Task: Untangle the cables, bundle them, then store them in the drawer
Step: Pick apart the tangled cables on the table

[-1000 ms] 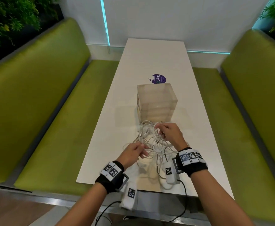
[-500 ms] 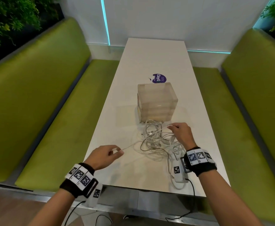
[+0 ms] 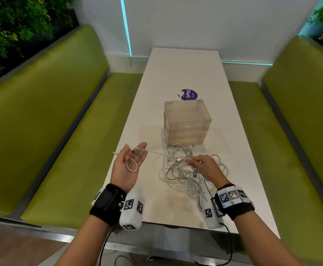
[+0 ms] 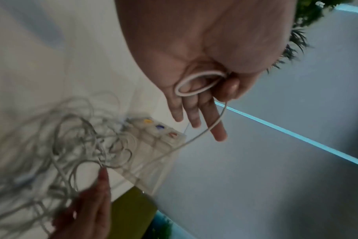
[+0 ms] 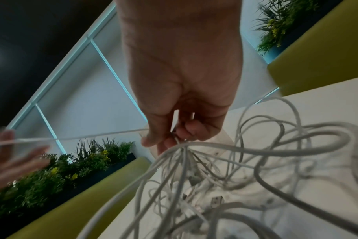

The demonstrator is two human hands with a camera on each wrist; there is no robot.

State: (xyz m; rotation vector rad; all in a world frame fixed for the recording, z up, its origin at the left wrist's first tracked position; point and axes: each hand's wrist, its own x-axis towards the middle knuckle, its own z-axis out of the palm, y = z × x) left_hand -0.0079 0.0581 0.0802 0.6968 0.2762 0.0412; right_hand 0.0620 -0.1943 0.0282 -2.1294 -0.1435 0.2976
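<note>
From the head camera, a long white table (image 3: 185, 70) stands between two green benches (image 3: 47, 116). A see-through drawer box (image 3: 187, 121) sits in the middle of the table, with a purple sticker (image 3: 189, 94) just behind it. A messy pile of white cables (image 3: 185, 177) lies on the table between the box and the near edge, touching the front of the box. The left hand (image 3: 129, 167) is raised, palm up, over the left edge of the table. A small loop of one white cable (image 3: 133, 165) lies in the palm, and the cable runs across the fingers and over to the pile. The right hand (image 3: 204, 167) is over the pile, and its fingers pinch the same cable.

From the left wrist camera, the thumb (image 4: 229, 90) holds the loop (image 4: 196, 84) against the palm. The other fingers (image 4: 194, 116) point out straight. The drawer box (image 4: 159, 142) and the pile (image 4: 57, 145) look blurry.

From the right wrist camera, the right hand (image 5: 182, 103) has curled fingers (image 5: 192, 131) that grip a bunch of strands from the pile (image 5: 235, 177). One strand (image 5: 82, 137) runs tight to the blurry left hand (image 5: 12, 156).
</note>
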